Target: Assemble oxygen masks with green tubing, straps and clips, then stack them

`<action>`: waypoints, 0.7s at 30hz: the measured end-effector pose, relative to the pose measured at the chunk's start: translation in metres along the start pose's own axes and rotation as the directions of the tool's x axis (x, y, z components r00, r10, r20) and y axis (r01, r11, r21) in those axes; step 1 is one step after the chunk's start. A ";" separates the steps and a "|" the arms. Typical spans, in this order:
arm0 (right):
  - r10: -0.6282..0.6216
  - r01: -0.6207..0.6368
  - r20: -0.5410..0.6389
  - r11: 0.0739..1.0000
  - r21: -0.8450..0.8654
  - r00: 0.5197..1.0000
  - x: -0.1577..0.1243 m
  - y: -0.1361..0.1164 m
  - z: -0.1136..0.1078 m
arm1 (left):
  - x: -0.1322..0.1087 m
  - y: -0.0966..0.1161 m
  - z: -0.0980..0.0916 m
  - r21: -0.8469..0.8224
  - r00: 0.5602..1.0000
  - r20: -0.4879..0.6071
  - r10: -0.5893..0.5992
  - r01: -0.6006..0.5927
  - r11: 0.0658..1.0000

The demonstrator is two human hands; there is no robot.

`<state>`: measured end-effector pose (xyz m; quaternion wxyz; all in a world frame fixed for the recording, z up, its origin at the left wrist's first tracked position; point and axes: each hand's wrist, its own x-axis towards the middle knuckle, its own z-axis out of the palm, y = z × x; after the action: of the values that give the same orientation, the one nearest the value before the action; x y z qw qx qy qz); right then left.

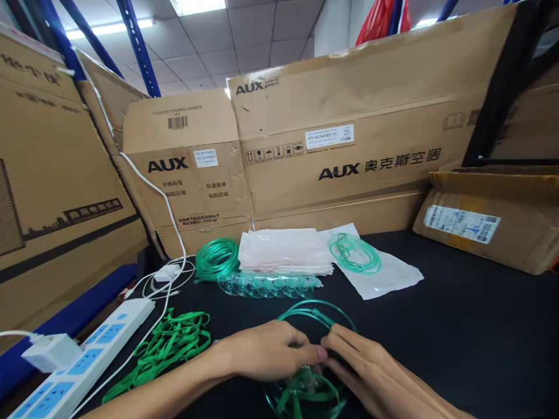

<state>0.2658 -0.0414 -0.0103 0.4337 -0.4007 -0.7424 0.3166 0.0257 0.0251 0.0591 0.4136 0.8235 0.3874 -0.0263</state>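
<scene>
A loop of clear green tubing (311, 313) runs under both of my hands at the front middle of the black table. My left hand (276, 352) is closed, its thumb and fingers pinched over the tubing. From the right, my right hand (356, 355) grips the same coil with bent fingers, its tips almost touching the left thumb. Just below them lies what looks like a clear oxygen mask with a green elastic strap (301, 389), partly covered by the hands. The exact spot pinched between the fingertips is hidden.
Nested clear masks (271, 285) lie in a row before a stack of white bags (279, 247). Left of these is a green tubing coil (217, 258); another coil (356, 254) rests on a bag. Green straps (174, 337) and a power strip (89, 355) are left. Cardboard boxes (283, 203) wall the back.
</scene>
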 end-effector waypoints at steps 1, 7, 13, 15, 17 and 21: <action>-0.028 0.028 0.008 0.999 -0.045 1.000 -0.001 0.002 0.000 | 0.001 0.001 0.000 -0.003 1.000 -0.005 -0.003 0.003 1.000; -0.061 0.068 0.034 0.965 -0.254 0.998 0.015 -0.009 0.008 | -0.007 0.008 0.007 0.157 0.991 -0.109 0.076 -0.059 0.986; -0.066 0.129 0.164 0.902 -0.412 0.984 0.026 -0.007 -0.005 | -0.038 -0.003 0.014 0.424 0.924 -0.342 0.167 -0.007 0.906; -0.073 0.124 0.128 0.877 -0.463 0.989 0.025 -0.006 -0.009 | -0.049 -0.010 0.010 0.303 0.906 -0.420 0.048 0.090 0.949; -0.118 0.162 0.120 0.855 -0.492 0.986 0.023 -0.010 -0.011 | -0.054 -0.017 0.006 0.170 0.891 -0.452 -0.039 0.129 0.977; -0.271 0.289 0.117 0.775 -0.562 0.955 0.014 -0.022 -0.010 | -0.044 -0.030 0.004 0.145 0.886 -0.463 -0.005 0.082 0.986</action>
<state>0.2640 -0.0385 0.0170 0.3239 -0.3930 -0.8604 0.0163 -0.0237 0.0064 0.0525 0.2413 0.8279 0.4894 0.1294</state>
